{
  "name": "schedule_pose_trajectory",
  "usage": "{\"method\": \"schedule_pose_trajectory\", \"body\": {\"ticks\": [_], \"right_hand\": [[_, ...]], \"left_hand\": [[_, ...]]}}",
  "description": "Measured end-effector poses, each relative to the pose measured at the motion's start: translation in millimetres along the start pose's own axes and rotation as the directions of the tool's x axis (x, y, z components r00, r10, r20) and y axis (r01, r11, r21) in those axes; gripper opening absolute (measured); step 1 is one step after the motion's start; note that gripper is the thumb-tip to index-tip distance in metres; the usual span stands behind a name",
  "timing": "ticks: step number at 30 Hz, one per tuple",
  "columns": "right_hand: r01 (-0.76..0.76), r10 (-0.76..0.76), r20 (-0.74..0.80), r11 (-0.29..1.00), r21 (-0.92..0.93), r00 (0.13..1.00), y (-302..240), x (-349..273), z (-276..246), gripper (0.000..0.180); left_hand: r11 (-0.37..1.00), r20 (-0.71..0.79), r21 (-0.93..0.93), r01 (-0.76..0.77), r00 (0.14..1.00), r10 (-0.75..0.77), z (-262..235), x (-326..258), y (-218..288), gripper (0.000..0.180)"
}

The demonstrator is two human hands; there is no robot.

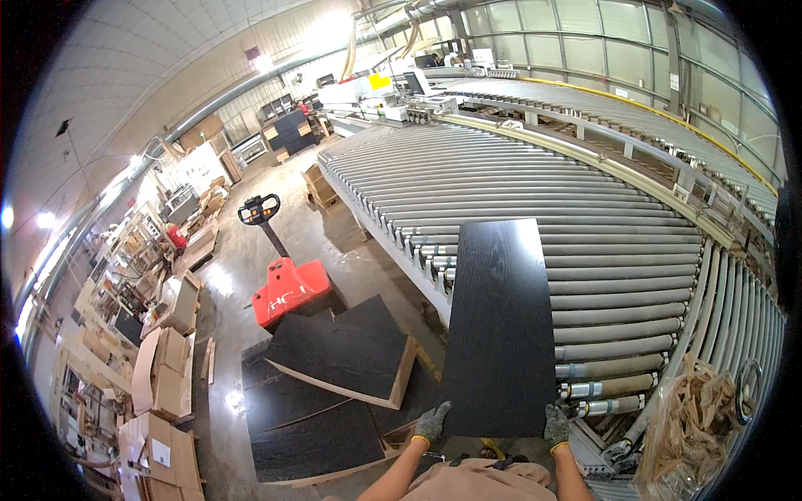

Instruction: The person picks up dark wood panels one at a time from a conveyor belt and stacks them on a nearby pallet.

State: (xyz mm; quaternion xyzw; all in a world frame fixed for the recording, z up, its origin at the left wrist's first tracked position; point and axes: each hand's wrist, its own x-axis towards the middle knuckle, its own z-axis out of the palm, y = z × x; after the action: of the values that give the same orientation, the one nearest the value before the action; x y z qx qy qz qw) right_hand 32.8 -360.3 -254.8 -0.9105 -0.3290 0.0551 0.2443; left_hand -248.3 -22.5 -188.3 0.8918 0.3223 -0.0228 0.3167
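Head view: one black board (500, 334), lying over conveyor rollers (618, 288), is grasped near its closest corners by the left hand's (431, 422) and right hand's (556, 428) gloved fingers, presumably so weight is shared.

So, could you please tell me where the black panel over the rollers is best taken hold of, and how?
Probably by both near corners, coming from the near end: the black panel is long and flat, its far part over the rollers. The left hand and right hand are at those corners, one per side, which should keep it balanced.
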Motion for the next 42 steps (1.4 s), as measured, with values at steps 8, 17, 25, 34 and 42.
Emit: {"method": "schedule_pose_trajectory", "body": {"ticks": [8,17,25,34,42], "right_hand": [[0.074,-0.061,0.109,0.991,-0.115,0.992,-11,0,-5,0.049],[0.029,-0.035,0.078,0.997,0.078,0.996,-27,10,-29,0.044],[-0.040,0.037,0.034,0.992,0.121,0.999,2,17,-11,0.045],[-0.046,0.047,-0.003,0.989,0.140,0.999,-54,18,-53,0.039],[0.142,-0.145,-0.081,0.989,-0.032,0.986,-24,17,-17,0.042]], "left_hand": [[0.992,0.014,0.129,-0.008,1.000,0.006,-8,-5,1,0.052],[0.995,0.008,0.100,0.006,1.000,-0.007,-17,0,11,0.056],[0.993,0.009,0.112,-0.020,1.000,0.019,-12,15,16,0.051],[0.993,0.000,0.116,-0.008,1.000,0.008,-14,13,7,0.052],[0.993,-0.040,0.105,-0.052,0.998,0.056,-20,16,6,0.054]]}}
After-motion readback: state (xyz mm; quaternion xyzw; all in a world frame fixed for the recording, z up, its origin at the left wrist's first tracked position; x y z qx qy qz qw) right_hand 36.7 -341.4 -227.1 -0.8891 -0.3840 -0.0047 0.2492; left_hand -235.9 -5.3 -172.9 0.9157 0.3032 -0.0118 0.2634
